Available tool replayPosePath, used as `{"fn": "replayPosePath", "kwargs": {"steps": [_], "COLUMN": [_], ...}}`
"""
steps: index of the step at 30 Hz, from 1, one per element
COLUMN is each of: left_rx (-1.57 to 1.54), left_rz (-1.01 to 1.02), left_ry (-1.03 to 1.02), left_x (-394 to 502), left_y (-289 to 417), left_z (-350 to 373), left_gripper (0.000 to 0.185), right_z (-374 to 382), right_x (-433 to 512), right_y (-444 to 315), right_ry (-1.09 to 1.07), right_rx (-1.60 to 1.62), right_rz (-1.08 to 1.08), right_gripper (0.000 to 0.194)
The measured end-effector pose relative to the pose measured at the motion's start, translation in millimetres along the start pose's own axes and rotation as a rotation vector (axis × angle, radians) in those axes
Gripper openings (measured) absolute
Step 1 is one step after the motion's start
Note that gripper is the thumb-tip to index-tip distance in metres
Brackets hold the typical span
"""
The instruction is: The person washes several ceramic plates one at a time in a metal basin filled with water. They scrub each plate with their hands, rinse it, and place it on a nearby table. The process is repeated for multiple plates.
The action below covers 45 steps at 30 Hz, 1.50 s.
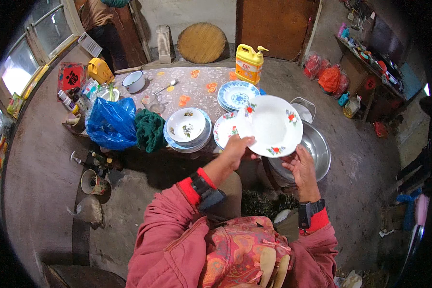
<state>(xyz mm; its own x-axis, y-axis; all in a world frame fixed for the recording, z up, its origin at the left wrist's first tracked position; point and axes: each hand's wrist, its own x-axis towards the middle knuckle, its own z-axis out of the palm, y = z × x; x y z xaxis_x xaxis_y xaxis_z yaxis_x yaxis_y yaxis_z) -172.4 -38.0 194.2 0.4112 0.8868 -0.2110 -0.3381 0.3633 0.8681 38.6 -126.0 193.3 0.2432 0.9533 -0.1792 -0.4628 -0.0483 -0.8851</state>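
Note:
Both hands hold up a white plate (271,124) with red flower sprays on its rim. My left hand (235,149) pinches its lower left edge, and my right hand (302,167) supports it from below on the right. Under its left side, another floral plate (223,129) lies partly covered on the table. Behind it is a stack of blue-and-white patterned plates (238,94). A large steel basin (318,154) stands to the right, partly hidden by the plate and my right hand. Left of my left hand, a white bowl (186,125) rests on stacked dishes.
A blue plastic bag (111,122) and a green cloth (150,130) lie at the table's front left. A yellow pump jug (249,64) stands at the back. An enamel mug (134,81), a glass mug (153,103) and a spoon (167,85) are on the patterned tablecloth (196,77). A person (102,28) stands beyond.

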Motion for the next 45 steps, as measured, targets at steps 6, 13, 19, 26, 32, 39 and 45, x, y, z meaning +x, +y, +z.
{"fn": "replayPosePath", "kwargs": {"steps": [6,13,19,26,32,39,45], "left_rx": [0.124,0.169,0.193,0.348,0.416,0.463,0.158], "left_rz": [0.079,0.099,0.002,-0.111,-0.106,-0.114,-0.092], "left_ry": [0.150,0.329,0.464,0.537,0.515,0.514,0.582], "left_x": [22.7,49.0,91.2,131.5,148.5,162.2,159.3], "left_y": [96.9,142.2,128.7,117.2,108.0,104.3,100.7], "left_z": [-80.6,-214.0,-270.2,-292.1,-307.2,-312.5,-320.5], "left_gripper": [0.028,0.033,0.033,0.034,0.037,0.034,0.037], "right_z": [-15.5,-54.8,-67.0,-68.2,-67.5,-73.0,-79.0], "right_x": [-4.5,8.2,25.1,44.1,54.1,52.6,51.7], "right_y": [-4.4,26.5,52.8,67.7,75.9,85.3,89.4], "right_ry": [0.084,0.152,0.195,0.267,0.310,0.282,0.284], "right_rx": [-0.037,-0.044,-0.010,-0.013,-0.038,-0.010,-0.001], "right_rz": [0.116,0.159,0.213,0.254,0.299,0.290,0.301], "right_gripper": [0.043,0.038,0.036,0.035,0.036,0.037,0.036]}}
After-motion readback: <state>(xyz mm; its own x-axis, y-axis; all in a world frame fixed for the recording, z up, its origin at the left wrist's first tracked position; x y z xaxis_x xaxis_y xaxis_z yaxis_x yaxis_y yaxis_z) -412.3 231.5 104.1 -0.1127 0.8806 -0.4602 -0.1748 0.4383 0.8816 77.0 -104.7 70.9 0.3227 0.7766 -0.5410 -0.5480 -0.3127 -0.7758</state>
